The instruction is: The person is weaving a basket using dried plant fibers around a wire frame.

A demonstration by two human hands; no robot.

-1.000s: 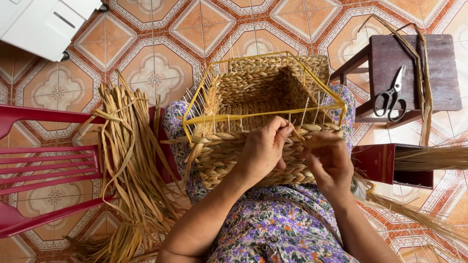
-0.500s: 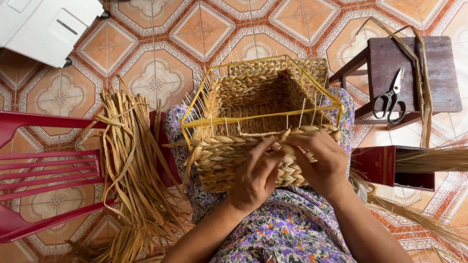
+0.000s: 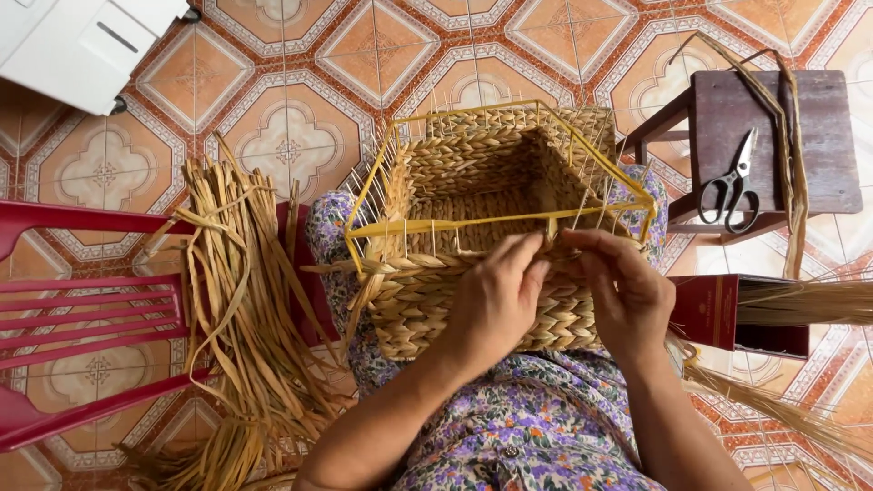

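Hands work at the near top edge of a square basket of braided straw on a yellow wire frame [image 3: 491,227], which sits on the person's lap. The left hand [image 3: 496,300] and right hand [image 3: 618,291] pinch straw there. Left of the basket lies a pile of dry straw strips [image 3: 236,309]. Right of it, black-handled scissors [image 3: 732,186] lie on a dark wooden stool [image 3: 818,136].

Home craft setting: patterned floor tiles [image 3: 300,136] (domestic type), red chair [image 3: 82,300], small stool [image 3: 818,136] carrying scissors [image 3: 735,186], loose straw [image 3: 241,309] heaped beside a part-woven basket [image 3: 491,236].
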